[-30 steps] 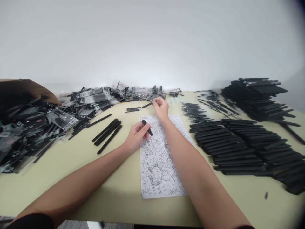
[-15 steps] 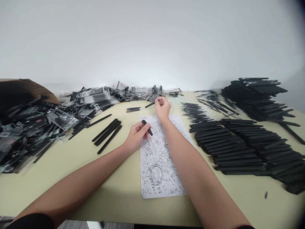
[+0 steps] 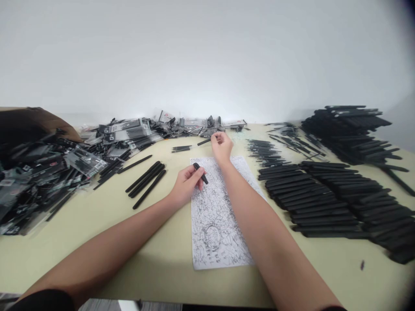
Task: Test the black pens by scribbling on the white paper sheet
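My left hand (image 3: 185, 183) is closed around a short black pen cap (image 3: 200, 172), resting on the left edge of a scribbled white sheet of paper (image 3: 218, 216). My right hand (image 3: 221, 146) reaches past the far end of the sheet, its fingers pinched on a thin black pen part (image 3: 205, 141) that points left over the table. A small bundle of thin black refills (image 3: 181, 148) lies just left of that hand.
Several loose black pen barrels (image 3: 146, 178) lie left of the paper. Rows of black pens (image 3: 311, 198) fill the right side, with a taller stack (image 3: 350, 129) behind. Packaged pens (image 3: 129, 131) pile along the back and left, beside a brown box (image 3: 29, 121). The table (image 3: 97, 242) is pale yellow.
My right hand has shifted slightly right and nearer with the thin black part pinched in it. The left hand has stayed put with the cap.
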A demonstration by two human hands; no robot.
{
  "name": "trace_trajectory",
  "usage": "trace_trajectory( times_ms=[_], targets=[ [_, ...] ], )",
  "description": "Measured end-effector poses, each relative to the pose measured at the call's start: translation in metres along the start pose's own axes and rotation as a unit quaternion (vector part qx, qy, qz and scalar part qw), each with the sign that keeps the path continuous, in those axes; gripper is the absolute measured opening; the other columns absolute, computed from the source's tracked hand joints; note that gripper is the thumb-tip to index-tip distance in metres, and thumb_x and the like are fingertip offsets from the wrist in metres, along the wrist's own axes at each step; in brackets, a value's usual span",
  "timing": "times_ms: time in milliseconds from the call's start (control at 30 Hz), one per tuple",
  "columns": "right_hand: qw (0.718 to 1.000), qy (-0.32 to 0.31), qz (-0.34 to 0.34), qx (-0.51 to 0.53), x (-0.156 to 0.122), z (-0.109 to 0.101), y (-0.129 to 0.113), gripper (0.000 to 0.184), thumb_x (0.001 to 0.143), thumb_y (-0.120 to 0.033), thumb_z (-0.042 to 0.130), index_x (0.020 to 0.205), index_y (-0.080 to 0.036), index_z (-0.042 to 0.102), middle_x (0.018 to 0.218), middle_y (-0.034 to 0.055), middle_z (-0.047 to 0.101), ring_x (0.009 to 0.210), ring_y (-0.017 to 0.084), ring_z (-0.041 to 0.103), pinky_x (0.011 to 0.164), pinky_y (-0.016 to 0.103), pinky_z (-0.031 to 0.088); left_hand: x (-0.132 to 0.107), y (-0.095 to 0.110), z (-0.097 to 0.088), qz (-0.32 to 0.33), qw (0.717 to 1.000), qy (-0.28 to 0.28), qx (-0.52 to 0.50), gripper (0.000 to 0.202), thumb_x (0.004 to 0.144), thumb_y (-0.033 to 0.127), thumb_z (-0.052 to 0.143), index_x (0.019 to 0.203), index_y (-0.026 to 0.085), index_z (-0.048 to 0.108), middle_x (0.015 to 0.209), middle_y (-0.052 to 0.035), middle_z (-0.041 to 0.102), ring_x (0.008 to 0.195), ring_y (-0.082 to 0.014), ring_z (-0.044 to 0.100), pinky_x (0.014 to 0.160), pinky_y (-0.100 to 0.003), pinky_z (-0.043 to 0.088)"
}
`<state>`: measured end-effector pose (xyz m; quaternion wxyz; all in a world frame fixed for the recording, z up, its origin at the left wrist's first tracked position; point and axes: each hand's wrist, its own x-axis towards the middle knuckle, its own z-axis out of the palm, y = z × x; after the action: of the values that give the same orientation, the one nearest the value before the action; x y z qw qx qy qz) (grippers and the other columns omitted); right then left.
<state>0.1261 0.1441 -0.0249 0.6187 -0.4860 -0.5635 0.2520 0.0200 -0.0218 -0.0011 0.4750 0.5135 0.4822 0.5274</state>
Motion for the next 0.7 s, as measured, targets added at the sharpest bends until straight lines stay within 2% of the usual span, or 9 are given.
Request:
trace_trajectory(
  times_ms=[333, 467, 567, 700],
  targets=[
    [0.999, 0.01, 0.008, -0.04, -0.0006, -0.0017, -0.0025, 0.014, 0.078, -0.033, 0.053, 0.075, -0.022, 0.061, 0.069, -0.0017, 0.06, 0.061, 0.015, 0.055, 0.069, 0.028, 0.045, -0.0001, -0.0003, 0.0, -0.001, 1.0, -0.001, -0.004, 0.041, 0.08, 0.057, 0.063, 0.077, 0.016, 0.06, 0.045, 0.003, 0.055, 0.041, -0.0093, 0.05, 0.048, -0.023, 0.038],
    [0.998, -0.066, -0.024, 0.003, -0.0014, 0.0011, -0.0006, 0.016, 0.077, -0.035, 0.055, 0.078, -0.021, 0.063, 0.068, -0.0017, 0.061, 0.059, 0.014, 0.054, 0.064, 0.027, 0.045, -0.0001, 0.0004, 0.0004, -0.001, 1.0, 0.001, -0.001, 0.041, 0.08, 0.057, 0.063, 0.076, 0.016, 0.06, 0.045, 0.0032, 0.055, 0.041, -0.009, 0.05, 0.048, -0.023, 0.038],
    [0.991, -0.123, -0.05, -0.002, -0.0035, 0.0024, -0.0016, 0.015, 0.076, -0.034, 0.058, 0.079, -0.021, 0.064, 0.065, -0.0028, 0.061, 0.055, 0.013, 0.051, 0.062, 0.026, 0.044, 0.0, 0.0006, 0.0005, 0.001, 1.0, 0.003, -0.003, 0.041, 0.079, 0.056, 0.063, 0.077, 0.016, 0.059, 0.045, 0.0036, 0.054, 0.04, -0.009, 0.05, 0.047, -0.023, 0.038],
    [0.988, -0.136, -0.064, -0.031, -0.0053, 0.0019, -0.004, 0.012, 0.075, -0.032, 0.059, 0.077, -0.021, 0.065, 0.064, -0.0031, 0.061, 0.055, 0.013, 0.052, 0.064, 0.027, 0.044, -0.0004, 0.0011, 0.0005, 0.004, 1.0, -0.003, -0.006, 0.04, 0.079, 0.055, 0.064, 0.076, 0.016, 0.059, 0.046, 0.0037, 0.054, 0.041, -0.0088, 0.05, 0.047, -0.023, 0.038]
  ],
)
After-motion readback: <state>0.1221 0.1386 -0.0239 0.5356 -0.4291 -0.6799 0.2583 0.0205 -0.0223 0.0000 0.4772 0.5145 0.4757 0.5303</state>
